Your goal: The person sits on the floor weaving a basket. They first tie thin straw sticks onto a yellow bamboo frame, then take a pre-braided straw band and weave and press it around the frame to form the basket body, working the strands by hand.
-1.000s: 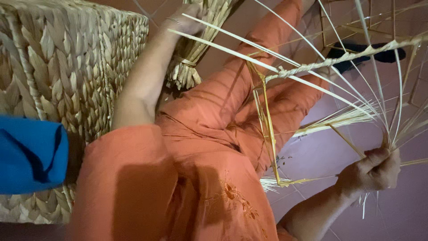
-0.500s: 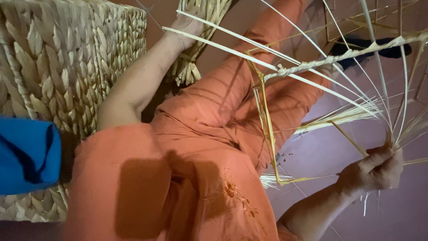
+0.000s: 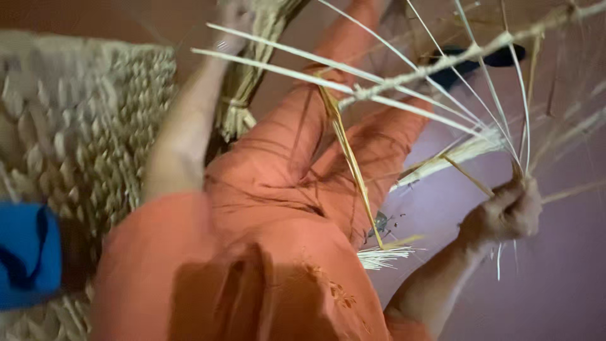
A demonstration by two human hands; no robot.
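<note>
Reaching toward the upper middle of the frame, the left hand (image 3: 235, 16) stretches on a straight arm beside a bundle of dried straw (image 3: 249, 82); blur hides its fingers. At right, the right hand (image 3: 510, 211) is a closed fist gripping the gathered ends of pale reed strands (image 3: 404, 104) fanning up-left over orange clothing (image 3: 278, 252).

Pale splayed straw stalks (image 3: 404, 95), hand-gathered

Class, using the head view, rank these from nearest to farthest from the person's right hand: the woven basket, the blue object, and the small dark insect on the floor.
From the right hand, gripping thin pale strips:
1. Small dark insect, on the floor just left of the hand.
2. Woven basket, far left, past the orange-clad legs.
3. Blue object, at the left edge, in front of the basket.
</note>
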